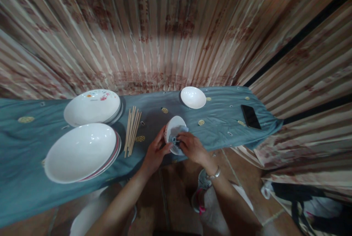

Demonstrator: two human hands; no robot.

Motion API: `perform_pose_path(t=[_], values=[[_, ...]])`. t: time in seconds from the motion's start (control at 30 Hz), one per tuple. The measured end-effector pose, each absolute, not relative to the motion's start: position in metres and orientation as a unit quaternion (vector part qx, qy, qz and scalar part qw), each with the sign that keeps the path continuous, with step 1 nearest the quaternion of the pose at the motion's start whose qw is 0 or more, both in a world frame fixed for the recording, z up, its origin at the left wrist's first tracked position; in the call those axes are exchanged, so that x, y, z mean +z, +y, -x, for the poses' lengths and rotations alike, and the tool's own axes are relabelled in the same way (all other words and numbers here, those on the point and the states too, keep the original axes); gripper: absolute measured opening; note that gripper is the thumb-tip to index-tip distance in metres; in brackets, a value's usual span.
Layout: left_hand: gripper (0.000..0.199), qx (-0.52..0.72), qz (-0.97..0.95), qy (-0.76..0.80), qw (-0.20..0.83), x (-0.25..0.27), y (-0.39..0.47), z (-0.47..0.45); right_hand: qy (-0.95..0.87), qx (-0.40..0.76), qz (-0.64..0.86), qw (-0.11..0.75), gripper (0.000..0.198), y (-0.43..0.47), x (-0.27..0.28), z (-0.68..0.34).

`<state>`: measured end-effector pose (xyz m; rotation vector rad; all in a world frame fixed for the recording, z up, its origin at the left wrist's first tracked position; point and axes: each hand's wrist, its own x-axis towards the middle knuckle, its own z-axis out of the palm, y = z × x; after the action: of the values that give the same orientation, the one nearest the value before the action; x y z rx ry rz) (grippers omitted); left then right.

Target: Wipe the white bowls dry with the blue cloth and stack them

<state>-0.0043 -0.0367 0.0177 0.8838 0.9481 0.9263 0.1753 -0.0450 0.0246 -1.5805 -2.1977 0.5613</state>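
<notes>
Tilted toward me at the table's front edge is a small white bowl (175, 123) with a patterned outside. My left hand (156, 151) grips its left rim, the thumb on the near side. A light blue cloth (176, 139) lies bunched inside the bowl, and my right hand (191, 147) pinches it against the inner wall. The right wrist wears a silver bracelet. Behind the hands, a second small white bowl (193, 97) sits on the table. Several wooden chopsticks (133, 131) lie left of my left hand.
At the left stand two stacks of large white dishes, a front stack (81, 151) and a flower-patterned back stack (92, 105). A black phone (250, 117) lies toward the right end of the blue-green tablecloth (220, 118). Pleated curtains (170, 26) hang behind the table.
</notes>
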Motion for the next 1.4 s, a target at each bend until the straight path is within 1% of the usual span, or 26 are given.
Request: perform_pose_path(t=[0.2,0.27,0.33,0.37,0.43,0.53,0.7,0.8,0.93,1.07,1.13,1.17,1.23,1.27,1.3,1.33,1.4], values=[[0.086,0.428,-0.374,0.433,0.700,0.022,-0.036,0.005,-0.721,0.405,0.497,0.264,0.011,-0.049,0.034,-0.181],[0.087,0.435,-0.352,0.444,0.700,0.026,-0.036,0.005,-0.701,0.438,0.489,0.280,0.019,-0.052,0.036,-0.180],[0.087,0.444,-0.327,0.451,0.702,0.029,-0.036,0.005,-0.697,0.425,0.498,0.293,0.028,-0.055,0.036,-0.177],[0.087,0.450,-0.313,0.452,0.704,0.030,-0.036,0.006,-0.702,0.403,0.504,0.300,0.030,-0.057,0.035,-0.175],[0.085,0.465,-0.279,0.451,0.709,0.031,-0.036,0.006,-0.723,0.345,0.509,0.314,0.028,-0.059,0.033,-0.171],[0.076,0.480,-0.236,0.440,0.721,0.034,-0.035,0.006,-0.768,0.269,0.489,0.314,0.026,-0.061,0.033,-0.168],[0.066,0.477,-0.213,0.414,0.745,0.039,-0.034,0.007,-0.796,0.195,0.493,0.291,0.026,-0.059,0.036,-0.175],[0.063,0.475,-0.212,0.403,0.753,0.041,-0.032,0.008,-0.797,0.186,0.499,0.286,0.029,-0.057,0.038,-0.183],[0.058,0.472,-0.216,0.392,0.760,0.041,-0.031,0.010,-0.773,0.197,0.520,0.305,0.033,-0.053,0.036,-0.190],[0.063,0.451,-0.238,0.415,0.754,0.036,-0.032,0.010,-0.756,0.215,0.522,0.332,0.038,-0.049,0.029,-0.188],[0.072,0.460,-0.278,0.458,0.708,0.032,-0.032,0.011,-0.747,0.217,0.524,0.348,0.039,-0.047,0.026,-0.185],[0.076,0.474,-0.320,0.485,0.661,0.031,-0.032,0.012,-0.742,0.218,0.527,0.354,0.039,-0.046,0.025,-0.185],[0.082,0.500,-0.453,0.526,0.518,0.028,-0.032,0.016,-0.735,0.220,0.531,0.360,0.038,-0.044,0.024,-0.184],[0.080,0.496,-0.537,0.523,0.438,0.027,-0.031,0.019,-0.735,0.221,0.530,0.362,0.038,-0.044,0.024,-0.183],[0.071,0.479,-0.616,0.504,0.371,0.026,-0.030,0.021,-0.736,0.223,0.527,0.362,0.038,-0.044,0.025,-0.183],[0.058,0.453,-0.681,0.476,0.323,0.026,-0.029,0.024,-0.737,0.226,0.523,0.363,0.038,-0.044,0.026,-0.183],[0.033,0.409,-0.755,0.435,0.271,0.025,-0.026,0.027,-0.738,0.236,0.514,0.367,0.039,-0.044,0.028,-0.182]])
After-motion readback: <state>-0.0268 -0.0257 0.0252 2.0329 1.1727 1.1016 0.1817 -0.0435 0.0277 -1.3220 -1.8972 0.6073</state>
